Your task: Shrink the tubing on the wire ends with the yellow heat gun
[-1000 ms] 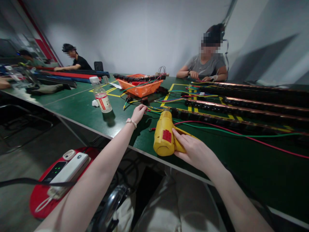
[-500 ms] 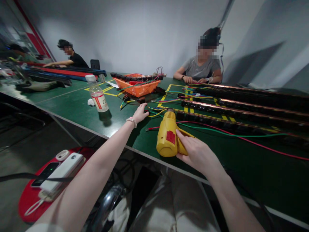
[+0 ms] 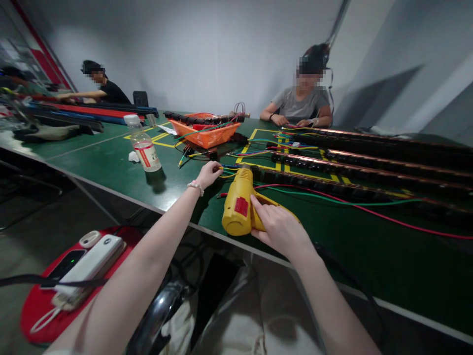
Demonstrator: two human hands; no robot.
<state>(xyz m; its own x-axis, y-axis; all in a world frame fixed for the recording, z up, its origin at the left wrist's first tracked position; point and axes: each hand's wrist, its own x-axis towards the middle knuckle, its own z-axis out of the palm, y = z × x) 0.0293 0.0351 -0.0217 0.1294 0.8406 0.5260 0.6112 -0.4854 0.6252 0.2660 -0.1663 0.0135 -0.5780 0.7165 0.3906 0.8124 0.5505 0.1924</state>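
Observation:
My right hand (image 3: 277, 224) is wrapped round the handle of a yellow heat gun (image 3: 235, 204). The gun's nozzle points away from me, over the near end of a black bar (image 3: 306, 180) with wires. Just left of the nozzle, my left hand (image 3: 209, 174) is closed on the ends of thin coloured wires (image 3: 229, 174), yellow and green among them; the fingertips hide the exact ends. A red wire (image 3: 351, 203) and a green wire (image 3: 328, 198) run rightward along the table behind the gun.
An orange basket (image 3: 207, 138) holding wired bars stands beyond my left hand. A plastic bottle (image 3: 148, 155) stands on the green table (image 3: 177, 190) to the left. A co-worker (image 3: 301, 101) sits opposite. On a red stool (image 3: 31, 318) lies a white power bank (image 3: 92, 261).
My left hand has gone from fingers apart near the wires to fingers closed on them. The heat gun in my right hand has shifted a little left and closer to the wires.

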